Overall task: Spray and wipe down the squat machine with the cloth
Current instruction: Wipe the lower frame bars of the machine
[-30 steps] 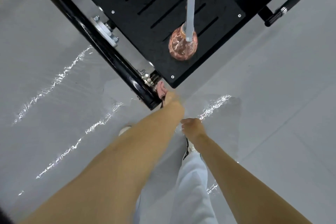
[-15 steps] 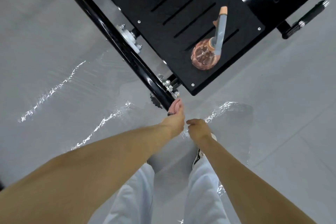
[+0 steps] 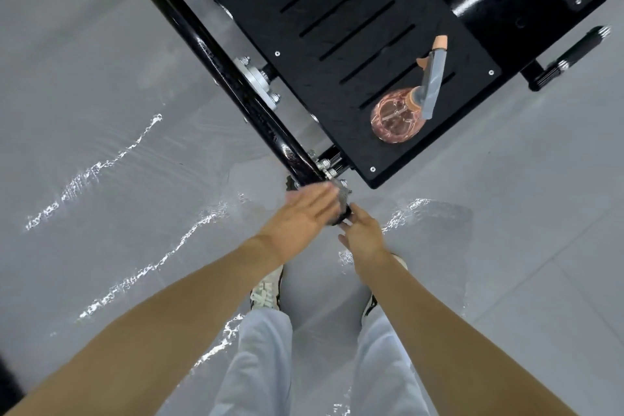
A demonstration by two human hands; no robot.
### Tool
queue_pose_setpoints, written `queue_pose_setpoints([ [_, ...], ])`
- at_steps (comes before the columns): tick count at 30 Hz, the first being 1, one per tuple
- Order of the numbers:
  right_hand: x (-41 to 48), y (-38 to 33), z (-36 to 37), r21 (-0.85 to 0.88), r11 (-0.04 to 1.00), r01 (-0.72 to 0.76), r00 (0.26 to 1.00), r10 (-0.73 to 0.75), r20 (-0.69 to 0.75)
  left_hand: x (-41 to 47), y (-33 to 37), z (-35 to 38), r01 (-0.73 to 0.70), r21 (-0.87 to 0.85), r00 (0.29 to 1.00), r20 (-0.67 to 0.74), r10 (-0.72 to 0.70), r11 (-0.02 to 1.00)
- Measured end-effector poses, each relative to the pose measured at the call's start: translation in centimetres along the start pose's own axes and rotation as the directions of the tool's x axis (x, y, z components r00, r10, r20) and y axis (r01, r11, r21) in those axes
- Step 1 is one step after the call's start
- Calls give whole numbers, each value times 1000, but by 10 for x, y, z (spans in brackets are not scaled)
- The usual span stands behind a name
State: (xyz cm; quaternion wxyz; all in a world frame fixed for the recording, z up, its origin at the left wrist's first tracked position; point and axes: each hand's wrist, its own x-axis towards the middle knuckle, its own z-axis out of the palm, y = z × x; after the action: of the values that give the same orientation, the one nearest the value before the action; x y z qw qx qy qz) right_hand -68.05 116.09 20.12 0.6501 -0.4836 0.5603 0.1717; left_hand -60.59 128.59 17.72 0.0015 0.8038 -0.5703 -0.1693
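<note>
Two bare arms reach out, side by side.
Left grip [image 3: 302, 217] flat, fingers straight; right grip [image 3: 364, 234] bends its fingertips down.

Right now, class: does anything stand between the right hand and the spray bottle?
Nothing visible does. The spray bottle stands upright on the black footplate, beyond the right hand; only the plate's bare near corner lies between them.

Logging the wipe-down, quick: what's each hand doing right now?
Left hand: open, fingers straight, lying against the cloth.
Right hand: fingertips at the cloth; grip cannot be told.
</note>
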Motion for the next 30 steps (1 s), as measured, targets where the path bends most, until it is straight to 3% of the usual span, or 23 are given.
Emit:
queue_pose_setpoints([
  [2,0,2,3,108,993,-40,999,40,1,-6,-5,8,-155,82,985,86,148,984],
  [4,-1,-1,3,246,965,-92,996,90,19,-7,-38,-7,-151,144,982,135,131,978],
  [5,-2,-2,2,283,954,-104,995,100,30,-8,-58,-16,-92,140,984,163,69,986],
  [7,-7,-3,1,256,964,-77,997,68,46,-8,-94,-34,163,104,966,187,-180,981],
  [10,-17,-5,2,137,990,-38,999,35,21,-8,-146,-54,519,20,823,260,-506,854],
  [13,-21,-5,7,-40,999,-35,999,34,-22,-9,-169,-70,750,-239,659,338,-672,616],
  [16,-30,-9,11,-123,991,-45,996,35,-85,-11,-128,-93,808,-513,535,431,-726,290],
  [18,-47,-23,11,14,999,-52,993,53,-104,-11,-86,-110,719,-695,534,552,-641,2],
  [20,-64,-38,12,221,968,-118,993,113,37,-8,-50,-126,568,-774,582,618,-529,-280],
  [22,-80,-53,5,348,921,-175,971,104,214,1,-20,-139,495,-764,639,643,-423,-414],
  [24,-91,-66,-4,479,863,-161,967,42,250,14,6,-156,503,-738,698,654,-293,-449],
  [25,-94,-72,-6,541,828,-147,974,27,223,20,16,-163,537,-734,707,661,-253,-415],
  [26,-98,-77,-10,583,802,-130,983,29,179,27,23,-171,577,-746,711,659,-246,-332],
  [29,-101,-84,-38,604,793,-72,997,70,27,60,34,-193,691,-717,691,617,-377,92],
  [30,-98,-83,-52,591,803,-71,996,88,1,74,36,-201,687,-714,691,586,-423,135],
])
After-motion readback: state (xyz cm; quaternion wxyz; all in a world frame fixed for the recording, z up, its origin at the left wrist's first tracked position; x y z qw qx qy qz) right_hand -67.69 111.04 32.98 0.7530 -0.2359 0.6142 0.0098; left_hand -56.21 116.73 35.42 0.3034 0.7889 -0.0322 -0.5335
